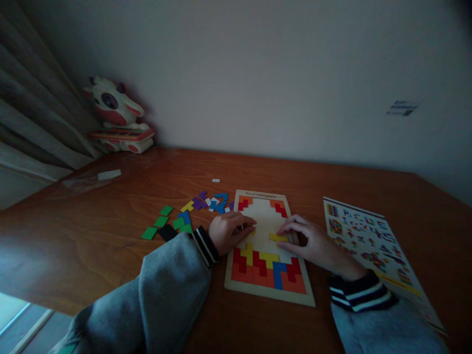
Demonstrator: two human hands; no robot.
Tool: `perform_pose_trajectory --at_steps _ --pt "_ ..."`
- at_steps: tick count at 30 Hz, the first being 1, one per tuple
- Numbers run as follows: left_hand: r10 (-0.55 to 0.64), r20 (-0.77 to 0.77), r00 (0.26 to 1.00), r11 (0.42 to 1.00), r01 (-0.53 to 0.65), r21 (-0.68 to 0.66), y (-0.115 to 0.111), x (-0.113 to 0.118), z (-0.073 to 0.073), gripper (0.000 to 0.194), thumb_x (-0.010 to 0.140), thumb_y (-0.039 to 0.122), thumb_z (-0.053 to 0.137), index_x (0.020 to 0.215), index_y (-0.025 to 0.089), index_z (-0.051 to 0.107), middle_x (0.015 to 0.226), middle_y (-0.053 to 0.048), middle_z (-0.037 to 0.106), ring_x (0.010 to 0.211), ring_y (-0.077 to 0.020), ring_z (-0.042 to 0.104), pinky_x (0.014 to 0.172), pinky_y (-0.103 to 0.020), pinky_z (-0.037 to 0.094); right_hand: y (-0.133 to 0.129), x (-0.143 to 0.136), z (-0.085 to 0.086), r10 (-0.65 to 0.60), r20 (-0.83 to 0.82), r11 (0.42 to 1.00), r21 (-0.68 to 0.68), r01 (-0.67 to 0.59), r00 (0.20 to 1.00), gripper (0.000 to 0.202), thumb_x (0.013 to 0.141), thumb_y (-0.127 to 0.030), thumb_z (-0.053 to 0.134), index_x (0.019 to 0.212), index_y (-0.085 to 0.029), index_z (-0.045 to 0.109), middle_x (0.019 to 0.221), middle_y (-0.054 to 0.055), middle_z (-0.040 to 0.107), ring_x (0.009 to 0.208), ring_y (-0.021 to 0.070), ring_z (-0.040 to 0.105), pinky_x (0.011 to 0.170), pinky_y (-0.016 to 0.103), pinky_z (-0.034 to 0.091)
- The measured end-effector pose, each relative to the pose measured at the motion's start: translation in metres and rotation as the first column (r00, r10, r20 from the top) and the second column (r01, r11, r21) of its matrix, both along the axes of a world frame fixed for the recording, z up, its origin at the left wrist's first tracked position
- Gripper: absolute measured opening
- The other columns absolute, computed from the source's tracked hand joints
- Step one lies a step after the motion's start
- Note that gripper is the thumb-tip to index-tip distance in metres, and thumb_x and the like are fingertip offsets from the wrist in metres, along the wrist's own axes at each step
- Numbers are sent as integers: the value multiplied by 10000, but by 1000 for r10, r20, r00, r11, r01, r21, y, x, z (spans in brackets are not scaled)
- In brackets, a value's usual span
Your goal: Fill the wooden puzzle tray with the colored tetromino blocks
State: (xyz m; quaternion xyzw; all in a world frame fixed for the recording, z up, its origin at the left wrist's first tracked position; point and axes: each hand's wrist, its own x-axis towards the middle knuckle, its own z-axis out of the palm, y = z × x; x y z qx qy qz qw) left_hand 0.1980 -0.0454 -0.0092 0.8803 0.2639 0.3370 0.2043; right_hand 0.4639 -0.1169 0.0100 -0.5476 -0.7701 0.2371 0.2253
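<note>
"Yellow shows beside each hand, doesn't it?"

"Yes. By the right hand (303, 239) a long yellow piece (273, 237) lies over the bare middle of the puzzle board (265, 292). Fingertips and thumb sit on either side of it, a narrow space apart; whether they pinch it cannot be told."

"And the left hand (226, 233)?"

"It curls over the board's left edge, thumb and finger close together. A bit of yellow (252, 233) peeks out just below the thumb (most of it hidden), so whether the hand holds it cannot be told either."

"What fills the board?"

"Red and orange pieces take the near end, with a blue piece (278, 276) and yellow ones among them. Red and orange also sit in both far corners."

"Where are the loose pieces?"

"On the bench (177, 169), left of the board: green diamonds (149, 233), a black piece (167, 233) partly behind the sleeve, then purple pieces (199, 203), blue and white ones towards the board."

"Anything on the other side?"

"One printed sheet (372, 236) covered in small coloured figures, right of the board. Far back on the left, a toy cow (114, 105) with a keyboard stands by the curtain (33, 98)."
</note>
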Motion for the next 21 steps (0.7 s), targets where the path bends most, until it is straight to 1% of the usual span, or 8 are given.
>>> perform_pose_trajectory --at_steps 6,10,16,18,21 --pt "-14 2 1000 1000 15 -2 0 0 1 231 963 334 544 1034 181 702 814 -37 689 694 -131 611 667 -242 492 -3 4 6 23 21 997 -75 -21 1000 291 832 -502 681 955 -238 682 1010 50 618 956 227 598 863 393 482" --pt "-14 -8 1000 1000 14 -2 0 0 0 228 959 328 548 1032 178 703 805 -37 683 680 -127 604 655 -234 485 -4 3 8 24 66 996 -84 -19 998 296 831 -514 677 962 -248 682 1033 50 619 978 236 593 887 410 466" --pt "-21 -24 999 1000 21 -22 1 0 -2 210 946 316 565 1028 182 704 829 -37 697 713 -136 622 685 -243 491 -1 1 3 1 74 997 -78 5 997 318 859 -550 626 937 -248 682 1010 54 607 956 238 591 867 416 468" --pt "-13 -26 1000 999 13 -30 1 0 -2 202 941 311 572 1025 183 705 836 -36 701 719 -140 627 690 -249 493 0 2 2 -5 70 997 -79 10 998 316 859 -548 627 958 -253 679 1031 56 597 985 245 585 888 425 465" --pt "-3 -44 999 999 1 -38 1 0 -2 197 937 302 575 1028 186 706 840 -37 702 735 -146 636 698 -254 497 -2 4 4 17 65 994 -109 -10 998 339 835 -550 654 1043 -283 673 1122 59 562 1088 264 554 959 445 446"
